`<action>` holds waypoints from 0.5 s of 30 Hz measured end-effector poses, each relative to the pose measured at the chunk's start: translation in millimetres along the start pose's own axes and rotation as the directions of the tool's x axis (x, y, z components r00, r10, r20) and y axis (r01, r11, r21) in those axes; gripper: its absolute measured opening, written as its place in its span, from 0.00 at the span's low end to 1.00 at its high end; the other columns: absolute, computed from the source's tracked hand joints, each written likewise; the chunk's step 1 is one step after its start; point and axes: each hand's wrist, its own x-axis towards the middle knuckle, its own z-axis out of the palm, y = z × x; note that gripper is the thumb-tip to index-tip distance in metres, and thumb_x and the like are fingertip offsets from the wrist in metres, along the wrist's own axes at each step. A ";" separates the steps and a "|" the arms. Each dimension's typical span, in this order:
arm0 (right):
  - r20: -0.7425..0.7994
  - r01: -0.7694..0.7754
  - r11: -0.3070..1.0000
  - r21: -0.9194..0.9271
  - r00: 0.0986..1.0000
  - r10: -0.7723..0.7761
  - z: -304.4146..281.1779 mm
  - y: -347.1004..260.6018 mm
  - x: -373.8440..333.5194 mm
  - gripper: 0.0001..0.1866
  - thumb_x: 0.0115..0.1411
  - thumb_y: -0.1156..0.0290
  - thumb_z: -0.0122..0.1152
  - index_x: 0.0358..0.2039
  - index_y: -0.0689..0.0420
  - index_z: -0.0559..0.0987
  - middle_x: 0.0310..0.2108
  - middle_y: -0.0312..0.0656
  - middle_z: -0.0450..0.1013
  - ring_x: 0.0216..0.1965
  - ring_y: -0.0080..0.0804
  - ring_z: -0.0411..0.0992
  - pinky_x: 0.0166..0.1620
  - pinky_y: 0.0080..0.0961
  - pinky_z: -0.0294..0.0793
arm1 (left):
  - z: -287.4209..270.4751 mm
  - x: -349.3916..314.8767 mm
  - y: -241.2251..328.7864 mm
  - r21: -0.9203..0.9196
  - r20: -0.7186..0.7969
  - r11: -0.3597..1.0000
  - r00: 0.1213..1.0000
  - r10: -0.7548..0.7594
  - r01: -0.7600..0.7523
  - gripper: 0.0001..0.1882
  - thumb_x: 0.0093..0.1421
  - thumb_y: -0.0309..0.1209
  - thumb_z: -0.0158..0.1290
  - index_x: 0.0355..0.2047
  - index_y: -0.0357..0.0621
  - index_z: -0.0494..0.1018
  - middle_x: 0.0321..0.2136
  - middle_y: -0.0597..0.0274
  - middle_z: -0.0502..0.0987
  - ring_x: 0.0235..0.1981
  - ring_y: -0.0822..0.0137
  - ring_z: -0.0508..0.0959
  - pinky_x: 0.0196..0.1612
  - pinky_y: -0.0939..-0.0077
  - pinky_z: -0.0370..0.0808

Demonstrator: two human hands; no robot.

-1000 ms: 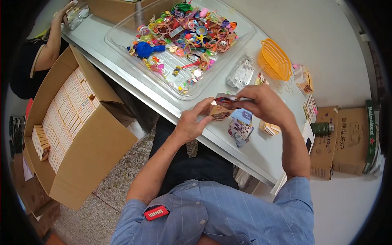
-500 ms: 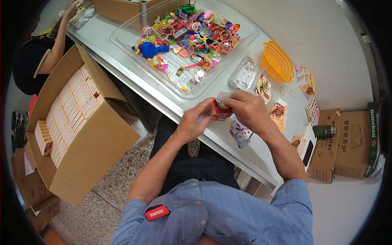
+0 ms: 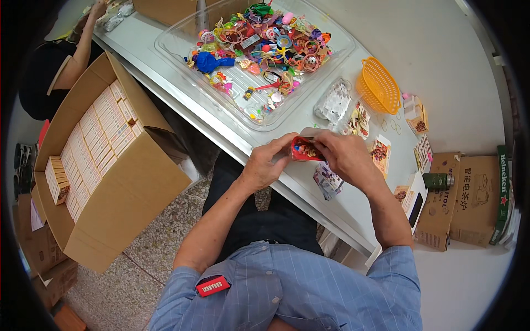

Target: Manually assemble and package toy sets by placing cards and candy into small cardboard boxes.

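Note:
Over the table's front edge, my left hand (image 3: pixel 263 166) grips a small red box (image 3: pixel 301 158) by its left side, fingers closed round it. The top of the box stands open, showing small colourful bits inside. Against its right rim are the closed fingers of my right hand (image 3: pixel 348 159), which hide part of the opening. A pale flap (image 3: pixel 312 132) sticks up on the far side. Just below my right hand lies a purple-and-white printed packet (image 3: pixel 328 181). Beyond the hands sits a clear bag of white pieces (image 3: pixel 333 101), with printed cards (image 3: pixel 360 119) beside it.
A clear plastic tub (image 3: pixel 234 107) of mixed small toys fills the far table. An orange basket (image 3: pixel 379 85) stands right of it. At left, a large carton (image 3: pixel 130 204) holds rows of small boxes. Another person's arm (image 3: pixel 83 55) shows far left. A green flask (image 3: pixel 438 180) is at right.
The red box has tilted so its contents now show. My right fingers have shifted from above the opening to its right rim. The view has moved slightly.

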 end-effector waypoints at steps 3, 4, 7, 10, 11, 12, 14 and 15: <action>-0.205 0.112 0.993 -0.047 0.972 -0.119 0.1 -3.2 0.1 0.09 0.59 0.75 0.64 0.41 0.56 0.82 0.34 0.45 0.79 0.30 0.47 0.78 0.34 0.40 0.77 | -0.3 -0.2 -3.9 -0.013 0.018 1.000 1.000 -0.003 0.004 0.34 0.57 0.14 0.57 0.64 0.47 0.68 0.48 0.49 0.80 0.47 0.60 0.83 0.52 0.70 0.79; -0.249 0.109 0.993 -0.055 0.961 -0.119 -0.6 -6.1 1.9 0.09 0.57 0.77 0.65 0.39 0.57 0.82 0.34 0.44 0.79 0.28 0.46 0.78 0.32 0.39 0.78 | -1.5 -0.9 -3.1 -0.030 0.013 1.000 1.000 0.003 -0.002 0.34 0.57 0.14 0.57 0.64 0.47 0.68 0.47 0.50 0.80 0.46 0.60 0.83 0.51 0.70 0.79; -0.283 0.090 0.995 0.036 0.956 -0.076 11.7 5.1 1.8 0.09 0.55 0.79 0.65 0.37 0.57 0.83 0.35 0.42 0.79 0.28 0.45 0.78 0.32 0.38 0.78 | 1.9 1.2 0.6 -0.069 0.002 0.998 1.000 0.005 -0.005 0.34 0.57 0.14 0.58 0.64 0.48 0.68 0.46 0.50 0.80 0.45 0.61 0.83 0.51 0.70 0.79; -0.220 0.205 0.976 -0.069 0.951 -0.216 12.3 11.6 -5.4 0.10 0.57 0.78 0.63 0.40 0.57 0.83 0.36 0.42 0.80 0.29 0.45 0.79 0.33 0.37 0.79 | 2.3 2.5 2.9 -0.069 0.003 0.997 1.000 -0.020 0.020 0.33 0.57 0.14 0.58 0.63 0.48 0.69 0.46 0.50 0.81 0.46 0.60 0.83 0.50 0.69 0.79; -0.219 0.205 0.976 -0.068 0.952 -0.215 10.9 11.6 -6.0 0.10 0.57 0.78 0.63 0.40 0.57 0.83 0.36 0.42 0.80 0.29 0.45 0.79 0.33 0.37 0.79 | 2.4 2.6 3.4 -0.051 0.013 0.998 0.999 -0.037 0.038 0.33 0.57 0.14 0.59 0.63 0.48 0.70 0.46 0.50 0.81 0.46 0.59 0.83 0.50 0.69 0.79; -0.123 0.215 0.975 -0.059 0.967 -0.221 5.8 8.9 -5.6 0.10 0.59 0.76 0.63 0.42 0.57 0.83 0.38 0.43 0.80 0.30 0.45 0.80 0.33 0.37 0.80 | 1.3 1.9 3.3 -0.050 0.012 0.998 0.999 -0.038 0.039 0.33 0.57 0.14 0.59 0.63 0.48 0.70 0.46 0.50 0.81 0.46 0.59 0.83 0.50 0.69 0.79; -0.026 0.224 0.973 -0.049 0.974 -0.226 -4.8 2.1 -6.9 0.10 0.61 0.75 0.62 0.43 0.57 0.82 0.41 0.43 0.80 0.31 0.45 0.80 0.34 0.37 0.80 | -1.3 0.2 3.0 0.044 -0.022 0.998 0.998 0.055 -0.054 0.32 0.57 0.14 0.59 0.62 0.47 0.70 0.46 0.50 0.81 0.47 0.58 0.83 0.51 0.69 0.79; 0.003 0.230 0.973 0.004 0.973 -0.230 -10.2 -3.2 -9.7 0.10 0.62 0.73 0.62 0.44 0.57 0.82 0.43 0.44 0.80 0.32 0.45 0.80 0.34 0.37 0.80 | -1.1 0.1 1.8 0.044 -0.023 0.998 0.998 0.055 -0.054 0.32 0.57 0.14 0.59 0.62 0.47 0.70 0.46 0.50 0.81 0.47 0.58 0.83 0.51 0.69 0.79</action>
